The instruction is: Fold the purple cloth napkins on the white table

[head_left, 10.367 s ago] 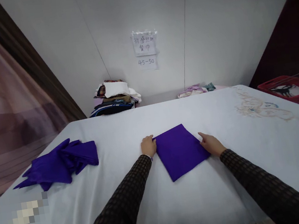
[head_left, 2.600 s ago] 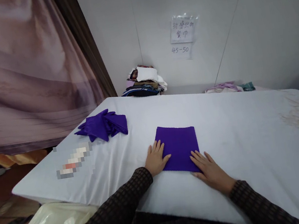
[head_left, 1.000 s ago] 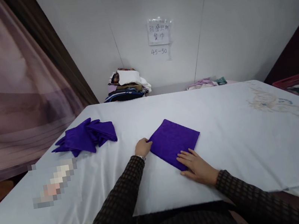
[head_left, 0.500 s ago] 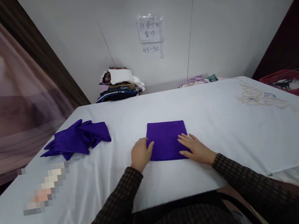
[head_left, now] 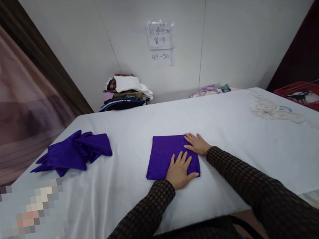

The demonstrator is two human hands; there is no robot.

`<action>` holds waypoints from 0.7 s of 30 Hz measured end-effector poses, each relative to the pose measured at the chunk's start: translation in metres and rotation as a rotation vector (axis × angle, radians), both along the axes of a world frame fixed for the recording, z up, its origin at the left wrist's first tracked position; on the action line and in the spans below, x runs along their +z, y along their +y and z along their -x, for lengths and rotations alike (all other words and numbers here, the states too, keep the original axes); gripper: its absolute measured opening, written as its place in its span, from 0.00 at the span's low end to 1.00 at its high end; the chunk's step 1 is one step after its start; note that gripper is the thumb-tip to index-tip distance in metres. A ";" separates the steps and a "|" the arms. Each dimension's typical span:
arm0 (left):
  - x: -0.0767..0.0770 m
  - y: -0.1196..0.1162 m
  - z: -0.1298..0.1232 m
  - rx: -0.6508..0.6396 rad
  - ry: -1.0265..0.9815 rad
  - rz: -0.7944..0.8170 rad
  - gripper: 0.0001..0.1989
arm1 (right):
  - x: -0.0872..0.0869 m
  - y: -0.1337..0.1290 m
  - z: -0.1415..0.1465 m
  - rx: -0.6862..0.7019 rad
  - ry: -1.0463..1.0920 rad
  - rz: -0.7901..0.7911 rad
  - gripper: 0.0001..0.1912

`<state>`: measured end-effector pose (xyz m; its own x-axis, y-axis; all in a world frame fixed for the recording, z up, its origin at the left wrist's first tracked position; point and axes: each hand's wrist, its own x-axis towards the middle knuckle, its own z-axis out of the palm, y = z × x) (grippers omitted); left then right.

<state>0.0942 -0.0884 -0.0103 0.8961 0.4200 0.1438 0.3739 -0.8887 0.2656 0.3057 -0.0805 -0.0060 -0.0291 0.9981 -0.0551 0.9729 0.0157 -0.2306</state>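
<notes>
A purple cloth napkin (head_left: 163,155), folded to a flat square, lies on the white tablecloth (head_left: 212,111) in front of me. My left hand (head_left: 180,171) rests on its near right part, palm down with the fingers spread. Against the far right corner of the napkin lies my right hand (head_left: 196,143), flat, its fingertips on the cloth. Neither hand grips anything. To the left sits a loose heap of purple napkins (head_left: 70,151), apart from both hands.
Behind the table's far edge stand a stack of folded clothes (head_left: 126,90) and some lilac cloth (head_left: 209,90). A red basket (head_left: 311,101) with dark items is at the right. Handwritten paper signs (head_left: 159,38) hang on the wall. A blurred-out patch (head_left: 31,212) covers something at the left.
My left hand has moved from the napkin's left edge across to its near right part. My right hand has slid away from me to the far right corner. The napkin sits slightly turned.
</notes>
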 end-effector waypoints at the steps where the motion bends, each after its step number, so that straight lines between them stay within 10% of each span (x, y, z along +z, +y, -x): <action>1: 0.001 0.000 0.000 0.001 -0.001 0.006 0.37 | -0.001 0.004 -0.004 -0.005 0.004 0.002 0.35; 9: 0.007 -0.004 0.002 0.006 -0.008 0.080 0.37 | 0.008 0.025 -0.019 -0.140 0.030 -0.029 0.37; 13: 0.012 0.003 0.005 0.040 -0.046 0.210 0.31 | 0.014 0.010 0.013 0.033 0.032 -0.121 0.36; 21: 0.020 0.078 0.021 0.427 -0.039 0.057 0.24 | -0.006 -0.016 0.048 -0.023 -0.015 -0.076 0.37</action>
<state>0.0729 -0.0105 0.0094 0.6342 0.7604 0.1401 0.6937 -0.6396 0.3312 0.2581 -0.0960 -0.0117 -0.0055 0.9998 0.0204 0.9766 0.0097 -0.2148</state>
